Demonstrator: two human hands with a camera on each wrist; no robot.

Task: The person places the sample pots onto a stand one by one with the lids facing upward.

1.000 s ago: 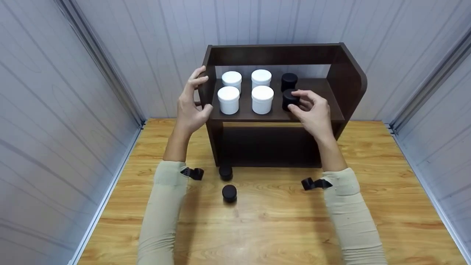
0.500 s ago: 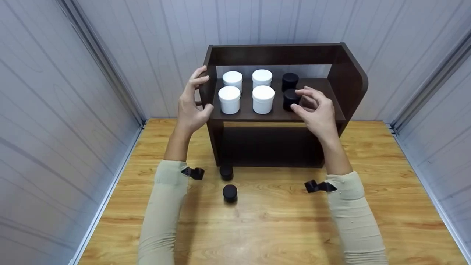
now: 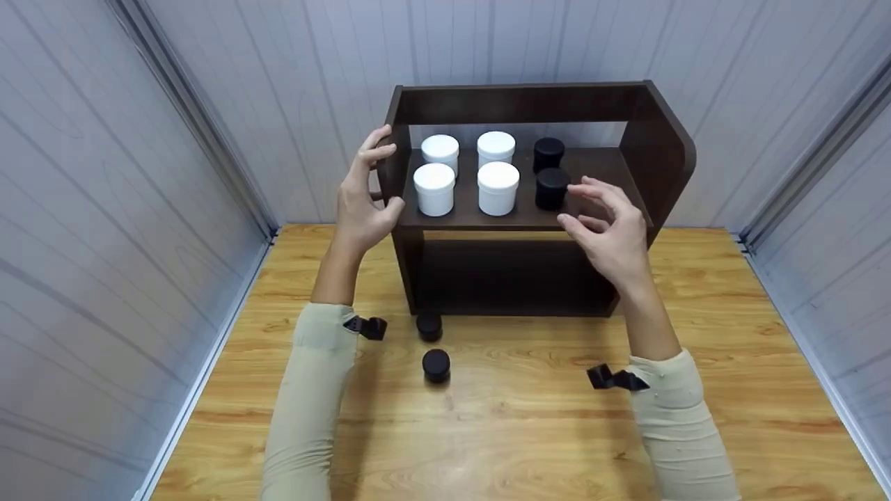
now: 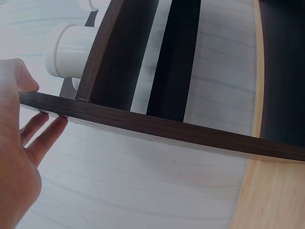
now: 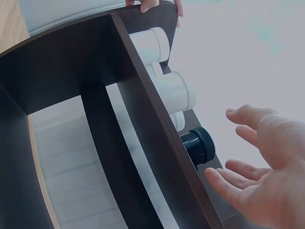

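Wooden table (image 3: 696,292) carries our shelf (image 3: 661,139); our left hand (image 3: 362,202) grips its left end panel; our right hand (image 3: 612,229) hovers wide beside the front black jar (image 3: 552,188) near the shelf's front edge; a careless brush could topple it.

Rear black jar (image 3: 548,153) partly hidden behind front black jar (image 3: 552,188); shelf (image 3: 522,219) underside dark.

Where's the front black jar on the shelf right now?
In the head view, the front black jar stands on the shelf, right of the front white jar, ahead of the rear black jar, just clear of the right hand.
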